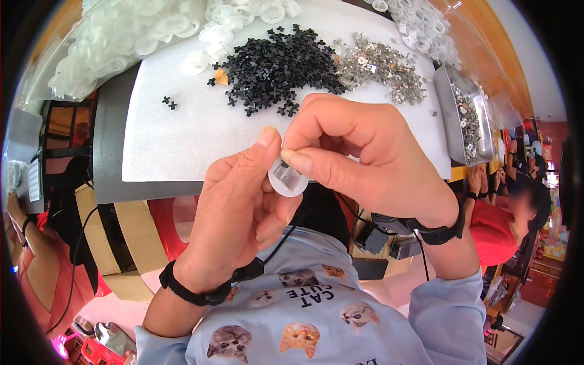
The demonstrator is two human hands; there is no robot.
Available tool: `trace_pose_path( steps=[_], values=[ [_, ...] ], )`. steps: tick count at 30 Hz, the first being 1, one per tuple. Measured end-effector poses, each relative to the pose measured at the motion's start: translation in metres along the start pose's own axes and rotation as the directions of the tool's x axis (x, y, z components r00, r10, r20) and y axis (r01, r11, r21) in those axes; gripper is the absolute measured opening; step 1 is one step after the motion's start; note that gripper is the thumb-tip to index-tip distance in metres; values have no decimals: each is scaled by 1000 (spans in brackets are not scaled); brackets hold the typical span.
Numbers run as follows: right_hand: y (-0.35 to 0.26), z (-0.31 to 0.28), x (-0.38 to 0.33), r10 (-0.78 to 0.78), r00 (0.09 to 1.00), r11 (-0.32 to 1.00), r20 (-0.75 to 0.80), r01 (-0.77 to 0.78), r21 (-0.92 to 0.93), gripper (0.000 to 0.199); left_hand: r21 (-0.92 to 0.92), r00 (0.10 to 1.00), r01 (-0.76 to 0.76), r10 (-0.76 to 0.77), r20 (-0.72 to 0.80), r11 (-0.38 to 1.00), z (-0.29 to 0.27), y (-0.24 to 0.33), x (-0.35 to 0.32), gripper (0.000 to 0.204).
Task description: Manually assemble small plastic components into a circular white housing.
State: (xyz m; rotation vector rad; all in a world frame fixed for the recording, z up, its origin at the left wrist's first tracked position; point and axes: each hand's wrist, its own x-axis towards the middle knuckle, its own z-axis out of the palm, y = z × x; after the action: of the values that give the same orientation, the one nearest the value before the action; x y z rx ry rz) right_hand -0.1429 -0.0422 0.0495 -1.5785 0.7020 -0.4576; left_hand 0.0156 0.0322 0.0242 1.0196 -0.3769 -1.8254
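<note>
My left hand (234,210) holds a small round white plastic disc (288,180) between thumb and fingers, close above my lap. My right hand (359,155) pinches at the disc's upper edge with thumb and forefinger, where a small metal piece sits in the disc's middle. Both wrists wear black straps. On the white mat (182,143) beyond the hands lie a heap of small black cross-shaped parts (277,67) and a heap of small shiny metal parts (380,67).
White plastic discs (121,36) are piled at the back left and back right (420,21). A metal tray (465,115) with metal parts stands at the right. Two stray black crosses (170,102) lie on the mat. Other people sit at the left and right edges.
</note>
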Motion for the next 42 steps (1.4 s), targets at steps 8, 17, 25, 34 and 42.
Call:
trace_pose_path(
  steps=[8, 17, 25, 34, 42],
  values=[
    [9, 4, 3, -495, 866, 773, 65, 473, -423, 5, -36, 995, 96, -95, 23, 995, -2, 5, -2, 42],
    [3, 5, -2, -535, 823, 617, 191, 535, -577, 11, -23, 983, 140, -136, 121, 990, -8, 6, -3, 38],
    [5, 5, 0, -356, 927, 842, 121, 374, -387, 9, 113, 999, 28, -32, 37, 993, -10, -1, -2, 33],
    [14, 11, -4, -153, 985, 972, 85, 165, -167, 9, 163, 998, 14, -23, 55, 986, -12, -5, 1, 36],
    [19, 11, -16, 12, 997, 995, -82, -21, -102, 22, 204, 992, -52, 27, 124, 978, -14, 2, 0, 36]
  ],
)
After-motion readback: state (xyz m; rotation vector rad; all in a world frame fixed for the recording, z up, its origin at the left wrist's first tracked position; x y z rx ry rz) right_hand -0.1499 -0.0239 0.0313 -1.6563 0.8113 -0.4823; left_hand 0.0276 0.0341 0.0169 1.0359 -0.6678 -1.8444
